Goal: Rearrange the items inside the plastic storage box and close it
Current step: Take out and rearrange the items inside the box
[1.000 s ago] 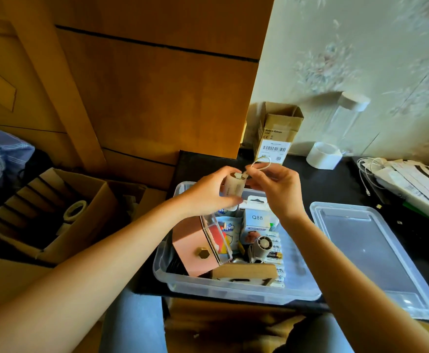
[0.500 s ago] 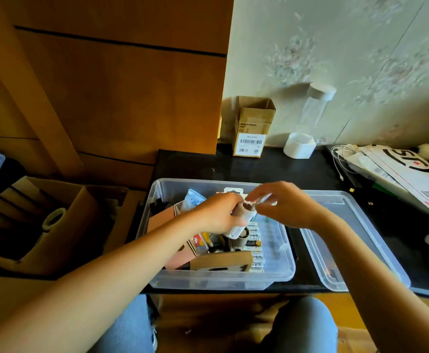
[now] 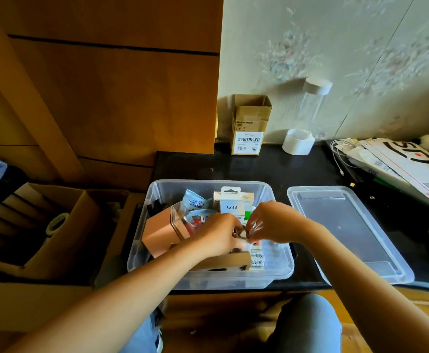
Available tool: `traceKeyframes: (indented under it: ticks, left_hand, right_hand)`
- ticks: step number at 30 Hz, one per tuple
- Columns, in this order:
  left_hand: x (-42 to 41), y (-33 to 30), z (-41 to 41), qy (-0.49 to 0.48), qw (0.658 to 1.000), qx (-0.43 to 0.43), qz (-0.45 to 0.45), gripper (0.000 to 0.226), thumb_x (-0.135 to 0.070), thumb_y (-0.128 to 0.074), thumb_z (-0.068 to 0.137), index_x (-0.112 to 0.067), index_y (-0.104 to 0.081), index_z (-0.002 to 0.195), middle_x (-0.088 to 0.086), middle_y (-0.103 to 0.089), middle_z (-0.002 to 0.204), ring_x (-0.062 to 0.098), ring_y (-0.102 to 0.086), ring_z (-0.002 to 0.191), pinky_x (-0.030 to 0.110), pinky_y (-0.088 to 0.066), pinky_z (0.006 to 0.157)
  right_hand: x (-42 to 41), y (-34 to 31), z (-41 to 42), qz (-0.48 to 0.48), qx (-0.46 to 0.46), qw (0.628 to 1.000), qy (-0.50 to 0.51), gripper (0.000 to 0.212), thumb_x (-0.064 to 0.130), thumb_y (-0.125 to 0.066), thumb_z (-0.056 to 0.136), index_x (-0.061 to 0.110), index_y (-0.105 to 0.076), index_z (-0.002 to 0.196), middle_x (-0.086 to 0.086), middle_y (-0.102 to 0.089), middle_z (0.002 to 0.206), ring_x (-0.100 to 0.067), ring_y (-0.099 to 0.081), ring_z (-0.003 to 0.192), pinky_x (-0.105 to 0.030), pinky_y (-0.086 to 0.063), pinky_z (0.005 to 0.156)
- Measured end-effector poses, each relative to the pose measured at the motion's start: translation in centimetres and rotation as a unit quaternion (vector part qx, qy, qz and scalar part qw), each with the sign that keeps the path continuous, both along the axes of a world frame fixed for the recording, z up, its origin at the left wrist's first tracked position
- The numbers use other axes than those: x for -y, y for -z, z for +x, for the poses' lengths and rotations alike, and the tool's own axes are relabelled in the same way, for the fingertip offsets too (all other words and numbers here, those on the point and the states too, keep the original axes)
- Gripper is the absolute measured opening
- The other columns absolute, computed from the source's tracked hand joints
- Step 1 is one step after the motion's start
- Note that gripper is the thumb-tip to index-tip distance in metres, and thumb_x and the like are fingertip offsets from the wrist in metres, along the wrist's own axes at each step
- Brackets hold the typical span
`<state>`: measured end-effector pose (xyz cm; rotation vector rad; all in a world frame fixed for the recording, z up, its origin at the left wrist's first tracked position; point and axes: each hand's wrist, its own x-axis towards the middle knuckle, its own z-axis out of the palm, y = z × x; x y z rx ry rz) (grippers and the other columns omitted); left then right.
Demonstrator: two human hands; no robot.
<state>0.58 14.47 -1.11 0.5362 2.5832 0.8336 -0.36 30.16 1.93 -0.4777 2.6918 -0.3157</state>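
Storage box (image 3: 209,277), lid (image 3: 345,230) beside it; both hands (image 3: 246,231) pinch a small roll (image 3: 241,231) inside.

Black table (image 3: 272,169) carries storage box (image 3: 208,278), lid (image 3: 348,233), carton (image 3: 250,126).

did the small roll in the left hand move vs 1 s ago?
Yes. The small roll, gripped in the left hand, has come down from above the storage box rim to inside it, among the contents.
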Motion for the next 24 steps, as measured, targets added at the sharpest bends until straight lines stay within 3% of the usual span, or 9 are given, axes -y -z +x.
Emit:
traceKeyframes:
  ticks: [3, 8, 10, 14, 17, 22, 24]
  left_hand:
    - [-0.2, 0.6, 0.1, 0.006, 0.999, 0.009, -0.038, 0.027, -0.037, -0.065, 0.087, -0.015, -0.068, 0.101, -0.010, -0.055, 0.077, 0.005, -0.051, 0.069, 0.018, -0.035, 0.057]
    - [-0.5, 0.6, -0.4, 0.003, 0.992, 0.047, -0.118, 0.022, -0.019, -0.055, 0.093, -0.012, -0.062, 0.113, 0.004, -0.064, 0.105, 0.017, -0.060, 0.088, 0.026, -0.049, 0.073]
    - [-0.5, 0.4, -0.7, -0.001, 0.989, 0.059, -0.138, 0.025, -0.013, -0.052, 0.095, -0.011, -0.060, 0.118, 0.007, -0.064, 0.107, 0.020, -0.063, 0.091, 0.028, -0.051, 0.076]
    - [-0.4, 0.2, -0.9, 0.004, 0.983, 0.066, -0.172, 0.025, -0.011, -0.050, 0.095, -0.008, -0.059, 0.119, 0.009, -0.064, 0.107, 0.018, -0.059, 0.086, 0.024, -0.047, 0.069]
    - [-0.6, 0.4, -0.8, 0.023, 0.980, 0.070, -0.187, 0.025, -0.011, -0.049, 0.096, -0.006, -0.059, 0.118, 0.008, -0.061, 0.098, 0.018, -0.054, 0.080, 0.025, -0.044, 0.066]
    - [-0.9, 0.7, -0.7, 0.036, 0.979, 0.076, -0.187, 0.030, -0.011, -0.046, 0.097, -0.006, -0.056, 0.124, 0.010, -0.062, 0.104, 0.019, -0.053, 0.080, 0.030, -0.048, 0.075]
    - [-1.0, 0.8, -0.6, 0.044, 0.976, 0.074, -0.200, 0.030, -0.009, -0.044, 0.097, -0.005, -0.056, 0.123, 0.012, -0.062, 0.105, 0.020, -0.052, 0.080, 0.029, -0.046, 0.072]
  right_hand:
    - [0.2, 1.1, 0.1, 0.007, 0.019, 1.000, -0.009, 0.026, 0.032, -0.064, 0.087, 0.025, -0.070, 0.111, 0.004, -0.069, 0.108, -0.011, -0.064, 0.090, -0.018, -0.049, 0.085]
    - [0.5, 2.5, 0.7, -0.006, 0.031, 0.999, -0.006, 0.025, 0.028, -0.059, 0.090, 0.022, -0.070, 0.111, 0.003, -0.071, 0.104, -0.011, -0.065, 0.090, -0.027, -0.052, 0.088]
    - [0.6, 2.8, 0.9, -0.016, 0.013, 1.000, 0.004, 0.023, 0.028, -0.058, 0.091, 0.023, -0.070, 0.110, 0.004, -0.072, 0.101, -0.011, -0.066, 0.086, -0.029, -0.054, 0.085]
    - [0.6, 2.8, 1.1, -0.027, 0.012, 1.000, 0.010, 0.021, 0.026, -0.059, 0.091, 0.024, -0.071, 0.107, 0.006, -0.072, 0.100, -0.007, -0.067, 0.079, -0.024, -0.056, 0.079]
    - [0.5, 2.7, 1.2, 0.003, 0.001, 1.000, -0.011, 0.023, 0.025, -0.058, 0.091, 0.024, -0.070, 0.111, 0.006, -0.070, 0.105, -0.010, -0.066, 0.086, -0.024, -0.055, 0.081]
    - [0.5, 2.8, 1.2, 0.025, -0.017, 0.999, -0.013, 0.025, 0.025, -0.059, 0.091, 0.026, -0.067, 0.114, 0.004, -0.069, 0.108, -0.012, -0.064, 0.090, -0.026, -0.054, 0.082]
    - [0.5, 3.0, 1.3, 0.037, -0.009, 0.999, -0.015, 0.026, 0.025, -0.058, 0.091, 0.025, -0.066, 0.116, 0.003, -0.069, 0.108, -0.014, -0.065, 0.089, -0.026, -0.054, 0.080]
